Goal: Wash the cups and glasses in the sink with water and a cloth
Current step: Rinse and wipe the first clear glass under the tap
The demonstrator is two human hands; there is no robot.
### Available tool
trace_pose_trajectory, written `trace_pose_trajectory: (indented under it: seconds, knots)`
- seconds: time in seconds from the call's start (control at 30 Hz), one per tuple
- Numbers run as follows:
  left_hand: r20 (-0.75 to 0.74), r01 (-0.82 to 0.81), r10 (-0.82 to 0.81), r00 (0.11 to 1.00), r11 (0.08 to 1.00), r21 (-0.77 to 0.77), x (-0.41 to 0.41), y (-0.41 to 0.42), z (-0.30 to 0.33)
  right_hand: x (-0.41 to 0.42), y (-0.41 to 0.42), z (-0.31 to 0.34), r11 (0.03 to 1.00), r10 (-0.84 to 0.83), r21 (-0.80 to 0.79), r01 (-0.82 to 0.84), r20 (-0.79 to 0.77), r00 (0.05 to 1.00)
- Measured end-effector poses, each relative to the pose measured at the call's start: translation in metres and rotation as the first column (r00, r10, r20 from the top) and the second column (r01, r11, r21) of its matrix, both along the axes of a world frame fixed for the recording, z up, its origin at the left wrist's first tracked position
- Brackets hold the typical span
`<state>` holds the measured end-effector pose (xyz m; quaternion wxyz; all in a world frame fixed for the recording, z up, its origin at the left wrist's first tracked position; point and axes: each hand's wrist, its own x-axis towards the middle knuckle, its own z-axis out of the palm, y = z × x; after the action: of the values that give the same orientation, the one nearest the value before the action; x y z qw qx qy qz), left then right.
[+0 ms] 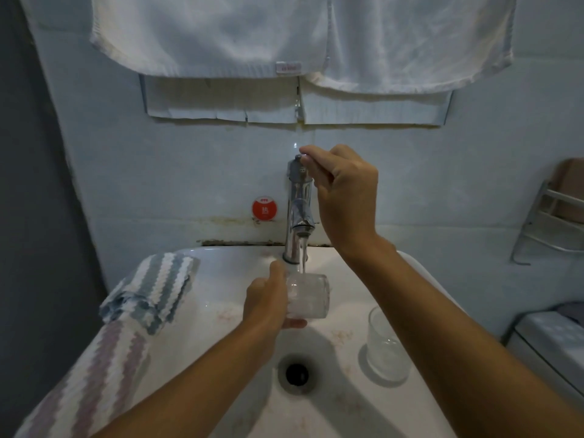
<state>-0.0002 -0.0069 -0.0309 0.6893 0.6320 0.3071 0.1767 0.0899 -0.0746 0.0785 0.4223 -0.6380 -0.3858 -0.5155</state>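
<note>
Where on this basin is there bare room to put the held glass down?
Bare rim lies behind the second glass, right of the tap. The left rim is crowded with striped cloths; the left hand holds a glass in the water.

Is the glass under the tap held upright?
No: the left hand holds the glass on its side under the tap.

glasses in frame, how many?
2. One glass is held on its side by the left hand under the tap's stream; the second glass stands upright in the basin's right part. Others may be out of view.
</note>
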Motion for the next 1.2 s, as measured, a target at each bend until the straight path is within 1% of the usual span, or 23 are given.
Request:
trace_pose_trajectory:
  seconds: [0.2,0.3,0.33,0.37,0.4,0.43,0.47,0.5,0.53,0.57,0.6,0.67,0.7,0.73,0.8,0.87,0.93,0.97,1.03,1.13,1.2]
  knots:
    - [0.0,-0.002,0.002,1.0,0.999,-0.033,0.001,-0.002,0.0,0.001,-0.001,-0.005,0.999,-0.028,-0.017,0.028,-0.015,0.999]
    - [0.017,0.0,0.001,1.0,0.999,-0.044,-0.001,-0.002,-0.001,-0.001,-0.003,-0.005,1.0,-0.009,-0.021,0.008,-0.028,1.0]
    - [0.018,0.003,-0.002,1.0,0.998,-0.058,-0.001,-0.002,-0.001,-0.003,-0.005,-0.007,1.0,0.028,0.003,-0.028,-0.071,0.997]
    - [0.032,-0.001,0.004,0.999,0.997,-0.081,-0.001,-0.002,-0.001,-0.005,-0.009,-0.011,0.996,0.077,0.049,-0.07,-0.169,0.983]
    - [0.05,-0.003,0.008,0.999,0.995,-0.103,-0.002,-0.002,-0.001,-0.008,-0.013,-0.019,0.991,0.12,0.096,-0.094,-0.316,0.941]
    - [0.07,0.002,0.007,0.998,0.993,-0.121,-0.003,-0.001,-0.001,-0.011,-0.017,-0.03,0.99,0.132,0.104,-0.093,-0.478,0.868]
    - [0.088,0.006,0.007,0.996,0.99,-0.143,-0.003,-0.001,-0.001,-0.012,-0.022,-0.045,0.996,0.094,0.05,-0.08,-0.628,0.773]
    - [0.106,0.006,0.011,0.994,0.987,-0.161,-0.004,-0.002,-0.001,-0.016,-0.026,-0.061,0.995,0.016,-0.056,-0.088,-0.748,0.664]
    - [0.121,0.008,0.013,0.993,0.986,-0.169,-0.003,-0.002,-0.001,-0.021,-0.03,-0.075,0.977,-0.056,-0.16,-0.14,-0.829,0.557]
    - [0.124,0.009,0.012,0.992,0.986,-0.168,0.0,-0.003,-0.002,-0.028,-0.033,-0.085,0.951,-0.09,-0.214,-0.222,-0.882,0.462]
    - [0.11,0.022,-0.003,0.994,0.985,-0.172,0.002,-0.004,-0.003,-0.035,-0.034,-0.091,0.928,-0.081,-0.206,-0.31,-0.924,0.373]
    - [0.116,0.078,-0.053,0.992,0.972,-0.222,0.01,-0.003,-0.011,-0.046,-0.034,-0.095,0.897,0.024,-0.066,-0.436,-0.98,0.197]
    - [0.135,0.087,-0.055,0.989,0.965,-0.248,0.011,-0.002,-0.011,-0.048,-0.033,-0.095,0.888,0.086,0.014,-0.46,-0.987,0.136]
    - [0.147,0.065,-0.031,0.989,0.97,-0.235,0.007,-0.003,-0.009,-0.048,-0.031,-0.096,0.883,0.138,0.067,-0.464,-0.983,0.121]
    - [0.185,0.057,-0.032,0.982,0.99,-0.13,0.003,-0.004,-0.009,-0.047,-0.03,-0.099,0.901,0.186,0.104,-0.421,-0.97,0.158]
    - [0.178,0.076,-0.074,0.981,0.997,-0.006,-0.001,-0.007,-0.008,-0.045,-0.03,-0.101,0.926,0.19,0.108,-0.362,-0.961,0.202]
    - [0.154,0.068,-0.083,0.985,0.993,0.097,-0.002,-0.013,-0.006,-0.044,-0.032,-0.101,0.938,0.182,0.105,-0.329,-0.96,0.214]
    - [0.141,0.074,-0.092,0.986,0.99,0.124,-0.001,-0.014,-0.005,-0.044,-0.033,-0.101,0.941,0.181,0.11,-0.321,-0.963,0.201]
    - [0.132,0.054,-0.074,0.988,0.987,0.153,-0.001,-0.014,-0.004,-0.044,-0.034,-0.101,0.932,0.195,0.143,-0.333,-0.972,0.129]
    - [0.106,-0.006,-0.004,0.994,0.996,0.093,0.0,-0.006,-0.004,-0.051,-0.033,-0.101,0.889,0.225,0.189,-0.418,-0.974,0.039]
    - [0.063,-0.01,0.005,0.998,0.996,0.092,-0.002,-0.002,-0.005,-0.054,-0.031,-0.103,0.869,0.228,0.196,-0.454,-0.973,0.018]
